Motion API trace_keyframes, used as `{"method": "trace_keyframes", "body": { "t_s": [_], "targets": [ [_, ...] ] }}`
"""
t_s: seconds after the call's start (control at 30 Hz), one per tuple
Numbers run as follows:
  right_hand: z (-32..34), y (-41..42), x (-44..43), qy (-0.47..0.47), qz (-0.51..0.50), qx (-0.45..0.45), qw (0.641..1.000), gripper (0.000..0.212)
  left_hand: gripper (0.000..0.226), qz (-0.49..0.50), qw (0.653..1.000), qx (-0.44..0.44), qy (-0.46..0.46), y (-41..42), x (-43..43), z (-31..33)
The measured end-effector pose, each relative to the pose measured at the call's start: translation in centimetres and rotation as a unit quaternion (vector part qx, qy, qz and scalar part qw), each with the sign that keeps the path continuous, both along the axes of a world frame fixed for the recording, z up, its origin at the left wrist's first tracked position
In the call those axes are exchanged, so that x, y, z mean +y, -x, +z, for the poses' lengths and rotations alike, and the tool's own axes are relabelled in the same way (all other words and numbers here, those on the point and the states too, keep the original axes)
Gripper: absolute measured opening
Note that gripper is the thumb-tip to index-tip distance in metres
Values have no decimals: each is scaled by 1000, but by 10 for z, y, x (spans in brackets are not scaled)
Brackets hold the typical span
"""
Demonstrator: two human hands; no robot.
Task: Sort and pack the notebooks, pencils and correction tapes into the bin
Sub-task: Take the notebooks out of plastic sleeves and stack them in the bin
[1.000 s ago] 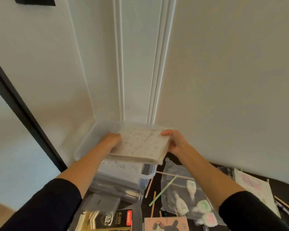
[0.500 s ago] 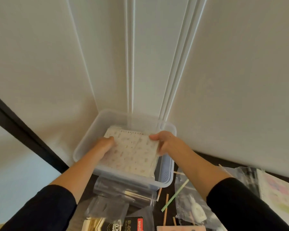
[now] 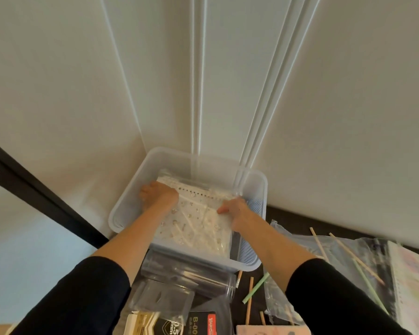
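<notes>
Notebook inside translucent bin

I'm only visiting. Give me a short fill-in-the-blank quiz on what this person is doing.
The left hand and right hand both grip a ____. It lies inside the bin, which stands against a white ____. The sleeves are coloured ____.
Missing words: notebook; wall; black.
</notes>
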State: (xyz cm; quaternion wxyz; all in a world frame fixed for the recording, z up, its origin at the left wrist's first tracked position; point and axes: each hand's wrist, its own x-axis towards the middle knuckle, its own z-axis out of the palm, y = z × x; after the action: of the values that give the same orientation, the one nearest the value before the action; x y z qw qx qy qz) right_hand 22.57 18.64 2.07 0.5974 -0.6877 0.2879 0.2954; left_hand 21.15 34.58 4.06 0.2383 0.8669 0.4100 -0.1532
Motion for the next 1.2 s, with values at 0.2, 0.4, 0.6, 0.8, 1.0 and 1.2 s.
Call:
{"method": "trace_keyframes", "body": {
  "t_s": [0.2,0.4,0.6,0.8,1.0,1.2],
  "targets": [
    [-2,19,2,222,201,-8,954,85,66,-4,999,-41,26,11,1,-4],
    [14,32,0,237,199,-34,950,91,54,-33,996,-47,64,23,-2,7],
    [41,46,-16,208,192,-89,955,66,46,-78,984,-143,73,42,-29,31],
    [90,68,-41,131,182,-129,966,52,33,-121,961,-246,37,62,-63,72],
    [138,117,-111,62,70,-154,984,38,31,-137,929,-323,118,102,-115,114],
    [142,165,-195,50,-31,-150,987,16,15,-260,890,-342,154,147,-185,123]
  ]
}}
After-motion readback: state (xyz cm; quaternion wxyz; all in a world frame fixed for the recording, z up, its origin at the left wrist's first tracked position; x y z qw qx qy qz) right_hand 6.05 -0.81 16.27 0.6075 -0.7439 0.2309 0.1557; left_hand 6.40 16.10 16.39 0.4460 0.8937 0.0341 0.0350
